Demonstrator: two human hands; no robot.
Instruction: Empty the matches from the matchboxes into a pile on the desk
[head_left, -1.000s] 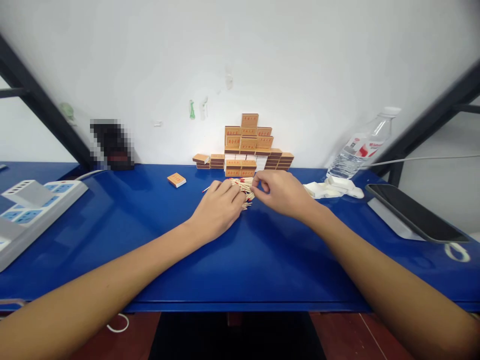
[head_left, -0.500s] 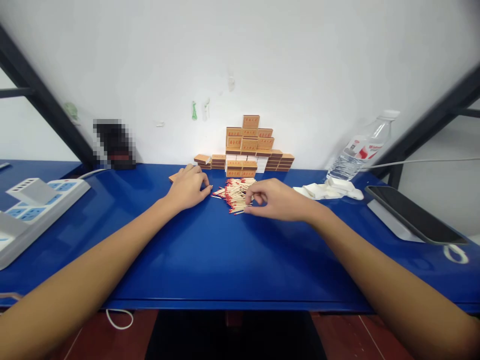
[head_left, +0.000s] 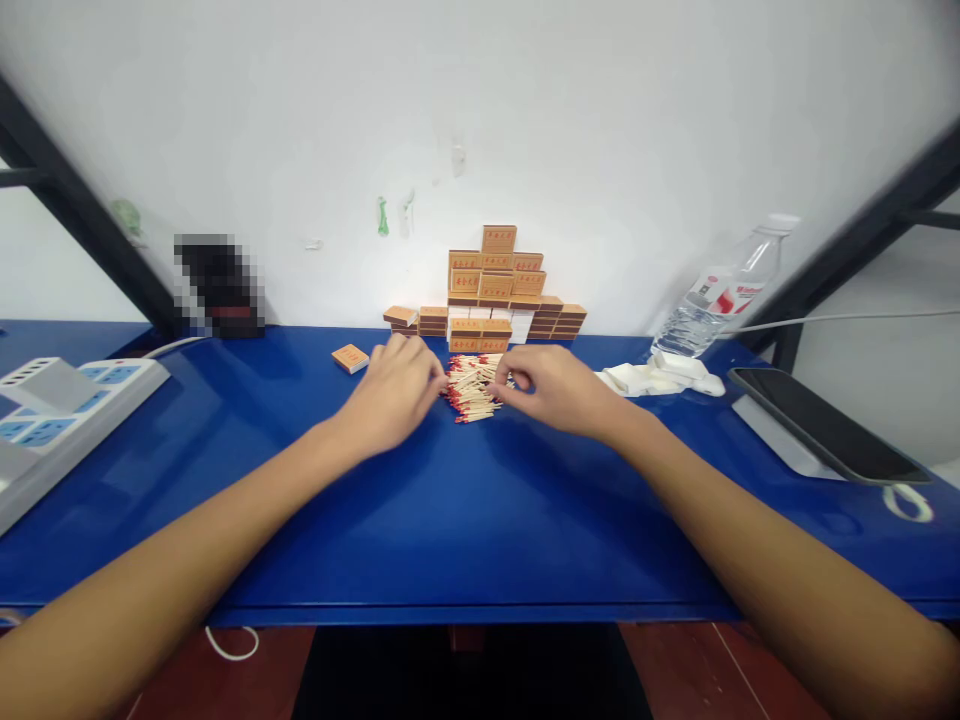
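A pile of red-tipped matches (head_left: 474, 388) lies on the blue table (head_left: 465, 500), in front of a stack of orange matchboxes (head_left: 495, 288) against the wall. My left hand (head_left: 394, 392) rests palm down at the pile's left edge, fingers curled together with the tips against the matches; what they hold is hidden. My right hand (head_left: 553, 386) is at the pile's right edge, thumb and fingers pinched on matches. A single matchbox (head_left: 351, 357) lies just left of my left hand.
A power strip (head_left: 52, 410) sits at the far left. At the right are a tilted water bottle (head_left: 720, 295), crumpled white tissue (head_left: 660, 376) and a dark phone (head_left: 825, 425) on a stand. Black frame bars slant on both sides.
My left hand has come back from the single matchbox to the left edge of the match pile. My right hand has stayed at the pile's right side, pinching.
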